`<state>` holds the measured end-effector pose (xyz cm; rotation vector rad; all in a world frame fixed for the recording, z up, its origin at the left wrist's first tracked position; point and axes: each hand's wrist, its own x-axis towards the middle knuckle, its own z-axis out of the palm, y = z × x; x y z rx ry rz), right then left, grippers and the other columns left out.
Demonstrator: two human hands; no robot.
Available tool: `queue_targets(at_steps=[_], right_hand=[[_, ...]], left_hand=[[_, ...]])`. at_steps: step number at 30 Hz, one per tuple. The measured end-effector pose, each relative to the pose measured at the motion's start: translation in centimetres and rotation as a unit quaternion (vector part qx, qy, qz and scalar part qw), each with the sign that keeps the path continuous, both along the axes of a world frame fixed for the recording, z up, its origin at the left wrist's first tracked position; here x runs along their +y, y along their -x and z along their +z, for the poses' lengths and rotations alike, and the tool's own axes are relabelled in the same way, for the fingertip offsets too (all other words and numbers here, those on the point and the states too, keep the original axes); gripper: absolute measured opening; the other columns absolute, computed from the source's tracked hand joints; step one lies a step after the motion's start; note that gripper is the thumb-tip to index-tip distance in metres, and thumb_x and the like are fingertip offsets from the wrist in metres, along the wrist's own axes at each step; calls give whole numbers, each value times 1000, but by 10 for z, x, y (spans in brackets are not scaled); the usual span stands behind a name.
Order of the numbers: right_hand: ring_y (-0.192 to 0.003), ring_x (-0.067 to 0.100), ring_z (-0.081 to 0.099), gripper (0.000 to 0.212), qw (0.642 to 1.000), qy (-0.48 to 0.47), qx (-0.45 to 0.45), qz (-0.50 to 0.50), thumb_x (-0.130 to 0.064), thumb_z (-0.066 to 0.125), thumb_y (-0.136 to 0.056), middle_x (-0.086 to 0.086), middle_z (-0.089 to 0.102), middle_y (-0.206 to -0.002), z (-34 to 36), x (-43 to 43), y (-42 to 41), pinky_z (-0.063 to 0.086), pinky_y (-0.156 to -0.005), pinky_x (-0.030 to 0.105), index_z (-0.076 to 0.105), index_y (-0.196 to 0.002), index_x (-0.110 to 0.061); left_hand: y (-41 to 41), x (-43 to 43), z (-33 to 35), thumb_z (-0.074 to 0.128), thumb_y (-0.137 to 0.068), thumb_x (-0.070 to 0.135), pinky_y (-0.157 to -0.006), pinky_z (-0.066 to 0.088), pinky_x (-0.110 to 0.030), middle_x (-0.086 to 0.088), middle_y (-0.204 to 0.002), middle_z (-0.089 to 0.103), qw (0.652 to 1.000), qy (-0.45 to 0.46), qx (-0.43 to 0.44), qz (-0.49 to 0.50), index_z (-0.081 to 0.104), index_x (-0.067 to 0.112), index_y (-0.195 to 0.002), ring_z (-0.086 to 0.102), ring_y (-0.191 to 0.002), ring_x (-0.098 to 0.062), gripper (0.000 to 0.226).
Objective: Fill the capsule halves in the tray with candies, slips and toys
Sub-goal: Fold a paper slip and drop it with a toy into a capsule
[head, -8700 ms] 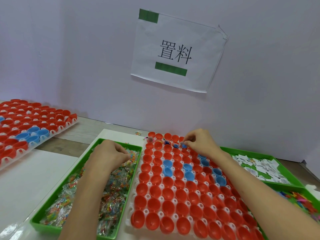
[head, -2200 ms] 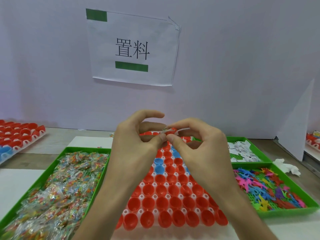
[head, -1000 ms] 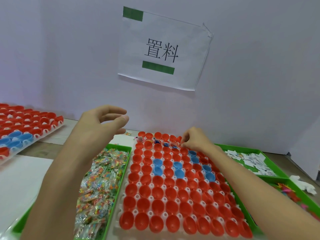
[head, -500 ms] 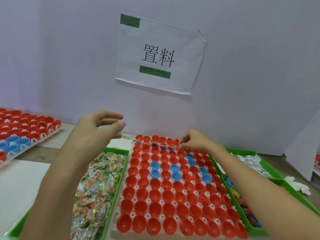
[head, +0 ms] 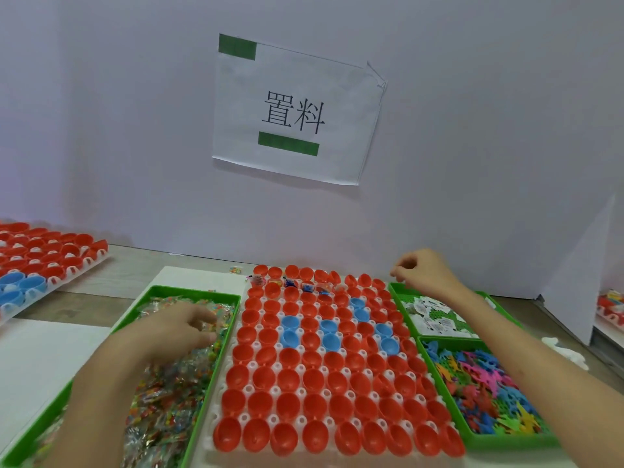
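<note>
Across the lower frame, a wooden table [head: 135, 268] set against a pale wall [head: 472, 130] carries a white tray [head: 213, 408] of capsule halves [head: 320, 376] at centre. A green bin [head: 192, 292] of candies [head: 169, 393] sits left of it. Slips [head: 435, 322] and toys [head: 489, 386] lie in bins at right. Of the hands, the left hand [head: 175, 332] is low over the candies, blurred, its grip unclear. The right hand [head: 422, 275] hovers above the slips, fingers curled; whether they pinch anything cannot be told. A paper sign [head: 293, 109] hangs on the wall at upper centre, and a second tray [head: 50, 261] lies at mid left.

Glossy red plastic capsule halves [head: 317, 380] are shining in a white plastic tray [head: 249, 388]; candies [head: 169, 393] are glinting in clear crinkled wrap; the paper sign [head: 297, 109] is looking matt.
</note>
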<state>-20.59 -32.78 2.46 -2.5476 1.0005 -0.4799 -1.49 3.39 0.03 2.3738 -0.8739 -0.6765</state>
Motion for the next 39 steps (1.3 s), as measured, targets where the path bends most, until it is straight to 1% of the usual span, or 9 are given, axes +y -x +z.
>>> queue_targets(at_steps=[4,7,11,15,25,29,34,36,39], right_hand=[[-72,15,63,15,996,1,31,-80,-15,65,-93,4,71,-81,-15,-31,57,47,-67,28,73,-81,-13],[-86,16,63,10,991,-26,91,-94,-18,68,-92,0,69,-94,-32,-40,87,44,-77,25,77,-96,-15],[-91,15,62,7,993,-48,87,-59,-15,74,-88,-1,70,-96,-48,-36,102,41,-81,24,74,-88,-22],[-85,13,62,14,994,-34,89,-61,-12,76,-85,0,69,-92,-52,-35,100,44,-75,24,69,-82,-23],[-79,17,68,26,997,-18,38,-58,-18,69,-93,-5,74,-84,-49,-34,102,40,-58,17,71,-69,-26],[-85,32,70,19,997,-23,-10,-76,-14,67,-91,1,77,-92,-50,-33,103,46,-59,20,80,-77,-13],[-61,21,57,24,979,-30,-152,-131,-11,62,-88,21,69,-73,-51,-32,97,41,-58,24,67,-69,2],[-65,14,61,20,983,-39,-133,-116,-14,63,-90,9,72,-75,-50,-30,92,40,-55,21,72,-74,-8],[-80,8,62,11,996,-30,5,-81,-21,67,-93,-4,70,-96,-59,-32,88,45,-67,22,76,-97,-18]], left_hand=[[-3,-8,-11,75,-89,13,-74,47,-29,-8,-114,64,998,17,20,56,69,21,-114,62,-86,-16,27],[0,-11,-14,84,-80,11,-80,49,-34,-11,-103,68,993,39,16,114,73,18,-88,65,-82,-22,15],[8,-18,-17,87,-77,21,-93,48,-41,-7,-102,64,985,59,-11,164,75,17,-77,63,-93,-28,13],[5,-18,-21,82,-79,6,-91,53,-47,-8,-91,69,980,70,-16,185,75,18,-70,65,-82,-30,17],[5,-20,-24,84,-79,13,-86,55,-45,-5,-93,68,978,67,-45,194,74,29,-78,68,-75,-27,19],[6,-19,-24,83,-81,19,-93,53,-48,-9,-112,70,976,58,-54,204,75,28,-79,67,-91,-33,12],[5,-19,-25,73,-89,20,-81,57,-46,-6,-94,71,968,91,-85,217,74,27,-83,63,-76,-28,9],[5,-20,-26,68,-89,13,-72,57,-41,-5,-86,69,965,97,-93,223,75,24,-84,60,-64,-27,14],[3,-20,-29,66,-90,13,-70,56,-39,-1,-81,68,961,105,-99,235,73,23,-82,63,-69,-25,14]])
